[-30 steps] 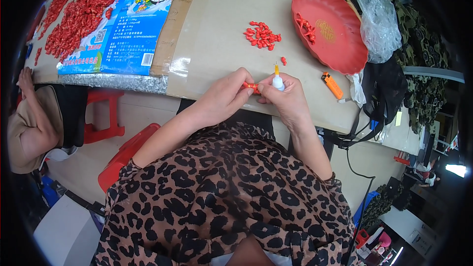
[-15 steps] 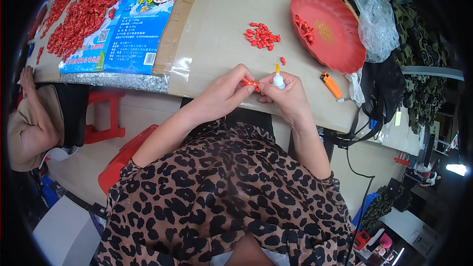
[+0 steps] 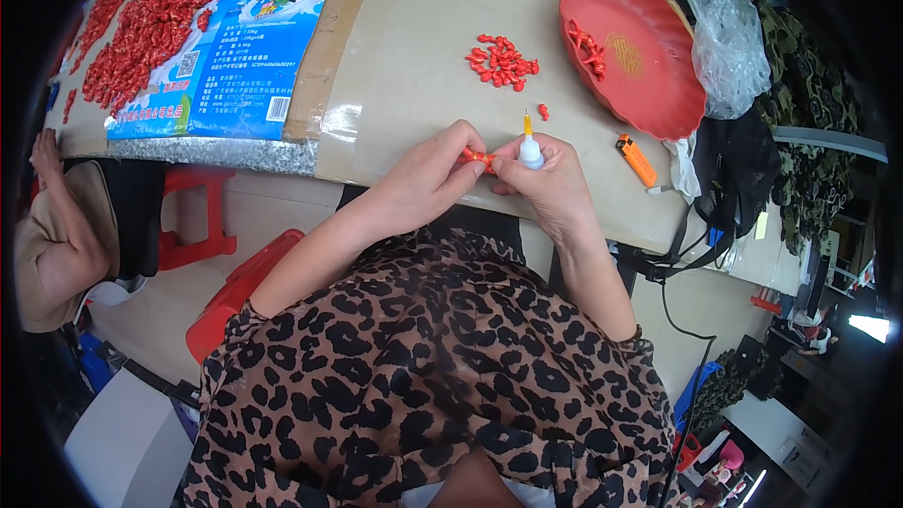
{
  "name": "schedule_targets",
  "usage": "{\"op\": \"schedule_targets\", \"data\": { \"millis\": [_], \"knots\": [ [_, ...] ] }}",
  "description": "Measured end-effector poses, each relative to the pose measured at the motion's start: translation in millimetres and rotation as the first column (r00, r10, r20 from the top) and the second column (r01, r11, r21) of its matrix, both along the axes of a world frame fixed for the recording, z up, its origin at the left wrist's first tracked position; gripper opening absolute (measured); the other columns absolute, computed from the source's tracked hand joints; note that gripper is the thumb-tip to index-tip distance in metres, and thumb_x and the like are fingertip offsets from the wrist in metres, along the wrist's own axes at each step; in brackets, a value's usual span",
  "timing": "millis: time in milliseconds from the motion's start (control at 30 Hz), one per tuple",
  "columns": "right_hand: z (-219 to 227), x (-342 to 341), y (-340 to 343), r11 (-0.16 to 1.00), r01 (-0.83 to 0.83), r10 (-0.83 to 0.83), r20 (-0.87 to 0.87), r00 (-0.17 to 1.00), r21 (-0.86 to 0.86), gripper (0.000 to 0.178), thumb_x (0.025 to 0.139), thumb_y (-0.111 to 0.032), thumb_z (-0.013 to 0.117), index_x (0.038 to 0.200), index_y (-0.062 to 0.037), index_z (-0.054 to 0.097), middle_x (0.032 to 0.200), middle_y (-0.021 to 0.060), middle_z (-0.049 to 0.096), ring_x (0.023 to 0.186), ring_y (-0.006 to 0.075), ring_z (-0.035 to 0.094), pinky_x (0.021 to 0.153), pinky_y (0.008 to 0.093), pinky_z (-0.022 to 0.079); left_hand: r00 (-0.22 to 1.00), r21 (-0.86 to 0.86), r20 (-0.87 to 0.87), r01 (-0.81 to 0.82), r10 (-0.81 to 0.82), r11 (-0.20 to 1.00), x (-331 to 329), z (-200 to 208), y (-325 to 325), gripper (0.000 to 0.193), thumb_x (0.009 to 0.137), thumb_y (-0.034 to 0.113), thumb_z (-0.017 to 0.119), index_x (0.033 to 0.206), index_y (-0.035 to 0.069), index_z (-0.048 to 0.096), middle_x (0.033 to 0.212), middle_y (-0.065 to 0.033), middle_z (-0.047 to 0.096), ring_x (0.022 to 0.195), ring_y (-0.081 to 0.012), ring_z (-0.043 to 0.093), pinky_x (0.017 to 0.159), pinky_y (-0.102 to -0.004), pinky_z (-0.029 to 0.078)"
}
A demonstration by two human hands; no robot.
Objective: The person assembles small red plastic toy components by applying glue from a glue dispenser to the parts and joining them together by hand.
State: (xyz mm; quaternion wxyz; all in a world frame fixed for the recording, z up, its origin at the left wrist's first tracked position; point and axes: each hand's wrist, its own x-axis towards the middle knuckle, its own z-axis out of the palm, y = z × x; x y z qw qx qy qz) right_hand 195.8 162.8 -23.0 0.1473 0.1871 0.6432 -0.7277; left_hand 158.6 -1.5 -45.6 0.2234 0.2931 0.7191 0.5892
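Observation:
Between the fingertips of both hands is a small red knotted piece with a yellow band [image 3: 479, 157], held level near the table's front edge. My left hand [image 3: 435, 169] pinches its left end. With thumb and finger my right hand [image 3: 555, 185] grips the other end, and it also keeps a small white squeeze bottle [image 3: 530, 153] with a yellow needle tip upright against the fingers. Just beyond the tip lies a single small red piece [image 3: 543, 112]. Farther back sits a loose pile of similar red pieces [image 3: 503, 63].
A red scalloped tray [image 3: 649, 56] with a few red pieces stands at the right, an orange lighter [image 3: 637, 161] before it. Clear plastic bag [image 3: 720, 38] and black mesh bag [image 3: 738, 160] lie beyond. Left, red pieces [image 3: 146, 42] cover blue printed cardboard [image 3: 245, 94]; another person's arm [image 3: 71, 207] rests nearby.
Both hands keep the same grip on the knotted piece and bottle. Only the view has shifted slightly, with the tray and pile appearing a little farther right.

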Motion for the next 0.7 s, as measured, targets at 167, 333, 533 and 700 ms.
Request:
{"op": "schedule_targets", "data": {
  "millis": [167,333,533,700],
  "knots": [
    [0.3,1.1,2.8,1.000,-0.014,0.013,-0.016,1.000,-0.013,0.010,0.071,-0.007,0.061,0.076,0.0009,0.057,0.068,0.0032,0.056,0.059,0.0071,0.052,0.053,0.0194,0.044,1.000,0.023,-0.003,-0.024,0.024,0.999,2.8,-4.4,0.9,0.011,0.085,0.008,0.046,0.091,0.001,0.042,0.080,-0.0049,0.048,0.068,-0.0089,0.045,0.060,-0.0216,0.039],
    [0.8,1.5,5.8,0.999,-0.026,0.025,-0.017,1.000,-0.041,0.012,0.072,-0.010,0.062,0.077,0.0000,0.057,0.070,0.0029,0.057,0.063,0.0072,0.053,0.054,0.0198,0.046,0.996,0.101,-0.005,-0.091,0.092,0.991,4.2,-7.6,2.1,0.010,0.081,0.006,0.049,0.088,0.001,0.044,0.083,-0.0111,0.048,0.075,-0.0209,0.052,0.067,-0.0287,0.043],
    [0.3,1.6,4.4,1.000,-0.031,0.030,-0.015,0.999,-0.005,0.012,0.072,-0.010,0.062,0.077,-0.0005,0.057,0.070,0.0025,0.057,0.062,0.0068,0.053,0.052,0.0192,0.045,0.971,0.084,-0.201,-0.111,0.126,0.990,5.9,-5.3,2.4,0.010,0.078,0.002,0.050,0.087,0.001,0.046,0.080,-0.0114,0.048,0.075,-0.0239,0.050,0.065,-0.0307,0.041],
    [2.4,-0.6,3.9,0.999,-0.045,0.046,0.005,0.999,-0.023,0.011,0.072,-0.010,0.063,0.076,-0.0012,0.057,0.070,0.0026,0.057,0.062,0.0065,0.053,0.053,0.0192,0.045,0.947,0.083,-0.298,-0.103,0.123,0.991,5.5,-7.0,2.4,0.010,0.078,0.001,0.049,0.087,0.001,0.045,0.080,-0.0124,0.047,0.075,-0.0272,0.048,0.065,-0.0329,0.040]
  ]
}}
